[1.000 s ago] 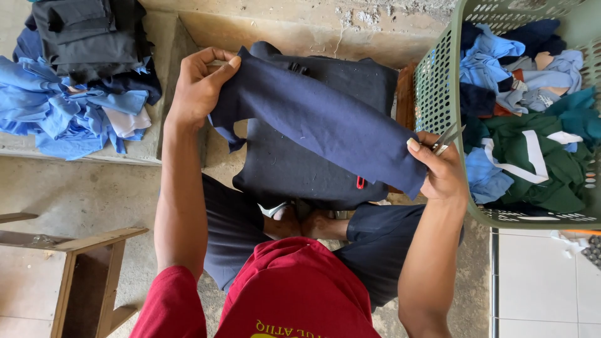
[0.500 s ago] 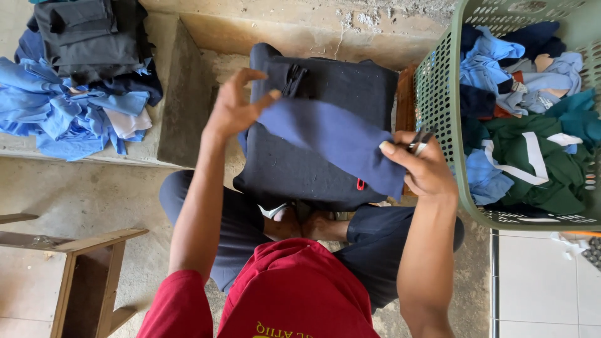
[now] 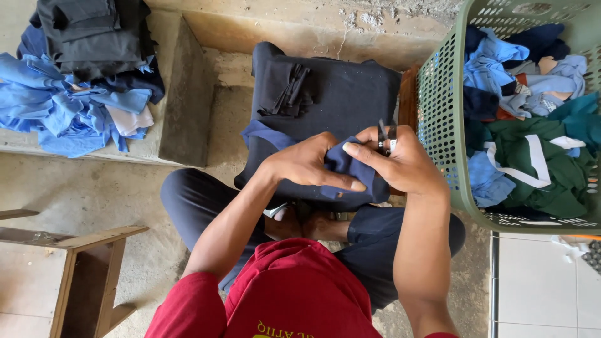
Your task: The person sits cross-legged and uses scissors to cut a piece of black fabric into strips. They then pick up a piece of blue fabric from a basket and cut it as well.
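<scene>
A small navy blue cloth piece [image 3: 350,168] is bunched between both my hands over a dark navy folded garment [image 3: 338,100] that lies in front of my knees. My left hand [image 3: 307,164] grips the cloth from the left. My right hand [image 3: 400,164] pinches its right end and also holds small metal snips [image 3: 383,136], blades pointing up. A strip of the blue cloth [image 3: 260,133] trails left from under my left hand.
A green plastic laundry basket [image 3: 441,125] full of blue, green and white clothes stands at the right. A pile of blue and dark garments [image 3: 81,75] sits on a concrete ledge at the upper left. A wooden stool [image 3: 81,263] stands at the lower left.
My left hand came in from the upper left to meet the right hand. The cloth, stretched out long before, is now gathered into a small bunch between both hands.
</scene>
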